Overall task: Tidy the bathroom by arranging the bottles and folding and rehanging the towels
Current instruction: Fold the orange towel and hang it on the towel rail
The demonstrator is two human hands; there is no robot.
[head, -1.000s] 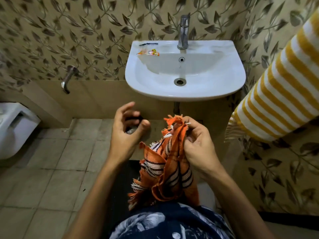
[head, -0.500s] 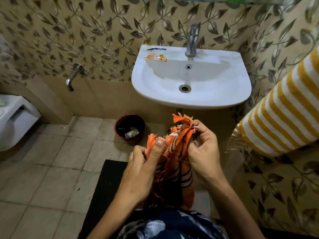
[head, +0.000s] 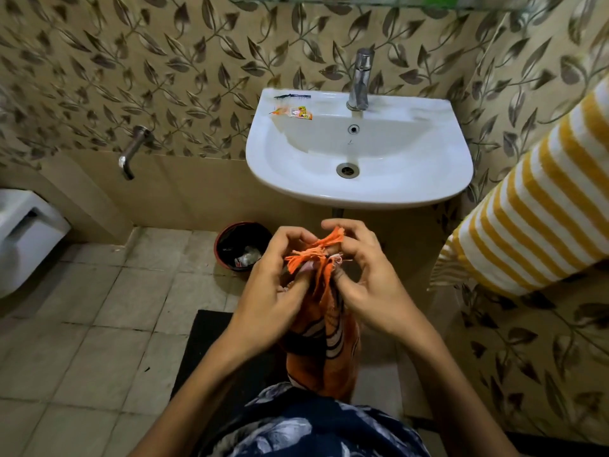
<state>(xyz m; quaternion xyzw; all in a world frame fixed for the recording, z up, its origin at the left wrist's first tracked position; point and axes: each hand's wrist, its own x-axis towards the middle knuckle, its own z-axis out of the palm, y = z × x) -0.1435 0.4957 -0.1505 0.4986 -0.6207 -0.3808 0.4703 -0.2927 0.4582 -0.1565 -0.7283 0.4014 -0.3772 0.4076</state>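
Bathroom floor below, both hands raised together
Left hand point(head: 273, 288) and right hand point(head: 369, 285) fingers pinch orange towel point(head: 324, 354) fringe at 12 o'clock

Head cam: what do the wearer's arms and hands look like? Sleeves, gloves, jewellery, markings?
Both forearms are bare up to where the frame cuts them off, with no sleeves in view. The left hand and right hand wear no gloves, and no rings, watch or bracelets show. Nails look short and unpainted. The only clothing visible is a dark navy garment with a pale floral print at the bottom edge.
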